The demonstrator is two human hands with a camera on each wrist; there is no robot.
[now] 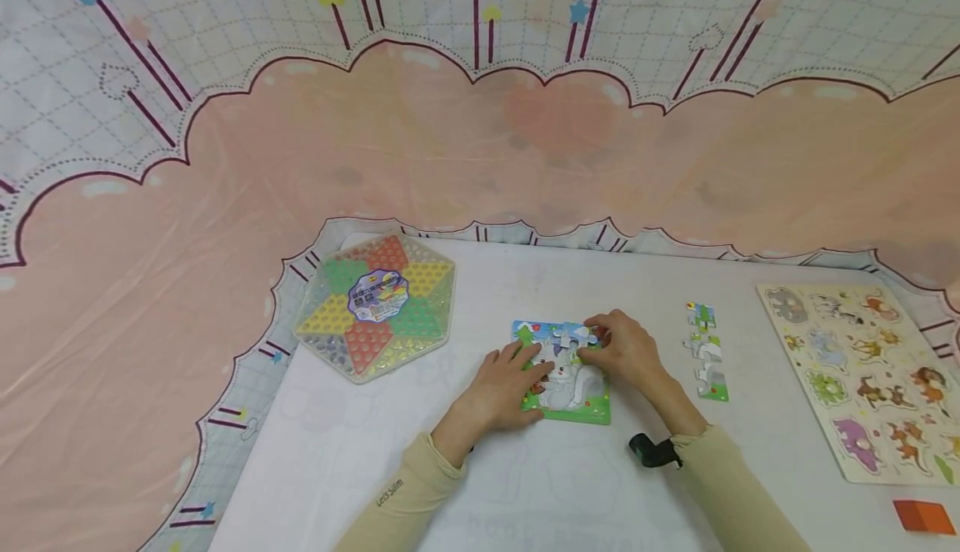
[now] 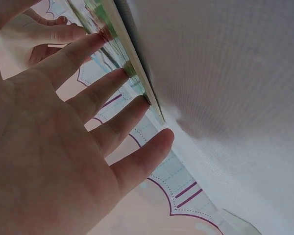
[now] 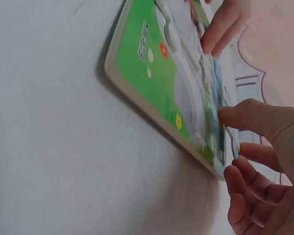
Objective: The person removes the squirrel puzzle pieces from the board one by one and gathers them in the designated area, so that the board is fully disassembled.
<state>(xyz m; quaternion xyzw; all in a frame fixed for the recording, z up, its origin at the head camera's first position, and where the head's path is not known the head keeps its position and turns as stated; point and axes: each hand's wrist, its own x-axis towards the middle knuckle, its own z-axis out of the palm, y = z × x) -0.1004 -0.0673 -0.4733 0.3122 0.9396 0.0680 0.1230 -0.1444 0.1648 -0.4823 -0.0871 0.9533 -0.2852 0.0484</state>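
A jigsaw puzzle board [image 1: 573,412] with a grey squirrel picture and a green lower border lies flat on the white table. My left hand [image 1: 498,389] rests on its left side with fingers spread; in the left wrist view the straight fingertips [image 2: 118,73] touch the board near its edge. At the upper right corner, my right hand [image 1: 628,352] pinches a light blue puzzle piece [image 1: 579,336] between thumb and fingers. The right wrist view shows that piece [image 3: 230,139] raised slightly above the board, and the thumb covers part of it.
Several loose puzzle pieces [image 1: 708,347] form a column right of the board. Farther right lies a wooden animal board [image 1: 821,406], with an orange block [image 1: 922,517] below it. A hexagonal game board [image 1: 425,317] with coloured triangles lies at the left. A patterned cloth [image 1: 480,152] hangs behind.
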